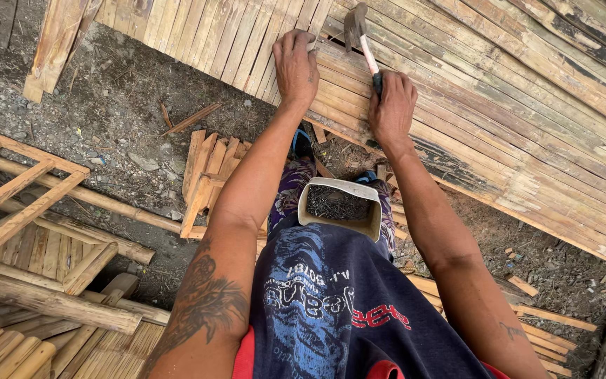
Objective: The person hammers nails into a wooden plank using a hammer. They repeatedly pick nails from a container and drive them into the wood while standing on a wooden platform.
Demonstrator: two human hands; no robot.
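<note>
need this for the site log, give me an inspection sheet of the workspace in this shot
surface: woven bamboo panel lying at a slant over bare dirt and gravel ground
job's things: hammer with pale handle, head over the panel; cut-open white container of small dark nails resting at the person's lap
clutter: short bamboo offcuts piled on the ground near the feet
hands: left hand pressed flat on the panel edge; right hand closed around the hammer handle
cables: nothing seen
surroundings: bamboo frame and poles at left, loose slats at upper left, more strips at lower right
</note>
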